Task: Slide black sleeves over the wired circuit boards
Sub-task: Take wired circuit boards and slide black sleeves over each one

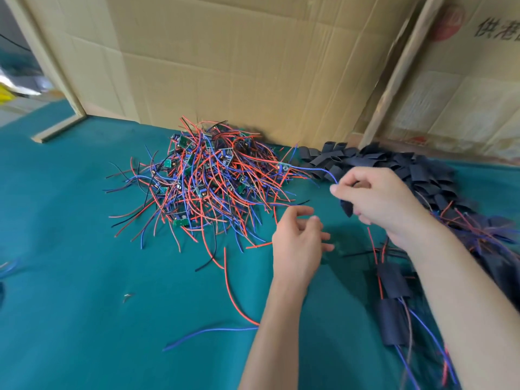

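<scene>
Left hand [299,243] hovers loosely curled, empty; right hand [380,198] has its grip clamped on a black sleeve [346,208].

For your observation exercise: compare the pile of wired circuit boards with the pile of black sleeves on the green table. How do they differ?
The pile of wired circuit boards is a tangle of red, blue and black wires with small green boards showing; the pile of black sleeves is one dark colour throughout. The boards lie left of the right hand, the sleeves behind it and to its right. Wires stick out loosely from the first; the sleeves are short flattened tubes. Both rest on the green table near the cardboard.
</scene>
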The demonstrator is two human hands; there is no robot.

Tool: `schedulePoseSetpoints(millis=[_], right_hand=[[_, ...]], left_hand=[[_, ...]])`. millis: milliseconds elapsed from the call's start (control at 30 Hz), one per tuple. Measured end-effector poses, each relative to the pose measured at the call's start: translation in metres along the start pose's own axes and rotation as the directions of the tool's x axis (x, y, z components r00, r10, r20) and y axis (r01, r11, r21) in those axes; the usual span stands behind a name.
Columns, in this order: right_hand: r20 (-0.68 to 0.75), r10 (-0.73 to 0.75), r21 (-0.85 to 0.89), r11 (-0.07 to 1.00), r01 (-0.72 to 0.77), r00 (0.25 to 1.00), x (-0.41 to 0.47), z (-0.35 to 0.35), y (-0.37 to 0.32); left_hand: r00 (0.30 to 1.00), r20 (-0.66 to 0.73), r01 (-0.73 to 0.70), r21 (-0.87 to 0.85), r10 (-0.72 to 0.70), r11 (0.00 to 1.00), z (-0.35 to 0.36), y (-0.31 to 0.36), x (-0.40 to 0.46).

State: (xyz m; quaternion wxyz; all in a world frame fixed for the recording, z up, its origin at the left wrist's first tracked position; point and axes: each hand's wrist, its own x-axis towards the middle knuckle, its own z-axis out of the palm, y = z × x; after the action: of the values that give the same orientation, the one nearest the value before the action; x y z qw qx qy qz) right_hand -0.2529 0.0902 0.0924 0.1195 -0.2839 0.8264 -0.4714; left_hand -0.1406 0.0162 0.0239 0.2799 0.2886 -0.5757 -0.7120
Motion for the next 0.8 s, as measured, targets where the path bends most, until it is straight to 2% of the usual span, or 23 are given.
schedulePoseSetpoints(millis=[133,233,333,467,567,667,800], right_hand=[[0.194,0.048,0.074,0.995,-0.064,0.98,-0.053,-0.017,-0.002],[0.378,0.098,0.054,0.99,-0.127,0.921,-0.088,-0.019,0.0],[0.479,0.103,0.068,0.986,-0.154,0.872,-0.106,-0.022,0.0],[0.516,0.099,0.067,0.986,-0.156,0.851,-0.113,-0.027,0.002],[0.578,0.11,0.035,0.987,-0.159,0.808,-0.113,-0.029,0.0],[0.567,0.092,0.007,0.993,-0.117,0.819,-0.105,-0.036,-0.004],[0.335,0.014,0.042,0.999,-0.03,0.942,-0.082,-0.041,0.0]], left_hand=[[0.992,0.05,0.127,-0.266,-0.118,0.956,-0.001,0.008,0.0],[0.984,0.096,0.173,-0.362,-0.148,0.916,-0.002,0.013,-0.002],[0.982,0.116,0.182,-0.342,-0.151,0.922,-0.001,0.013,-0.004],[0.984,0.117,0.158,-0.239,-0.133,0.958,0.0,0.011,-0.005],[0.984,0.146,0.134,-0.22,-0.103,0.966,-0.001,0.011,-0.006],[0.987,0.151,0.086,-0.18,-0.059,0.98,-0.002,0.011,-0.008],[0.992,0.125,0.02,-0.117,-0.006,0.993,0.0,0.011,-0.009]])
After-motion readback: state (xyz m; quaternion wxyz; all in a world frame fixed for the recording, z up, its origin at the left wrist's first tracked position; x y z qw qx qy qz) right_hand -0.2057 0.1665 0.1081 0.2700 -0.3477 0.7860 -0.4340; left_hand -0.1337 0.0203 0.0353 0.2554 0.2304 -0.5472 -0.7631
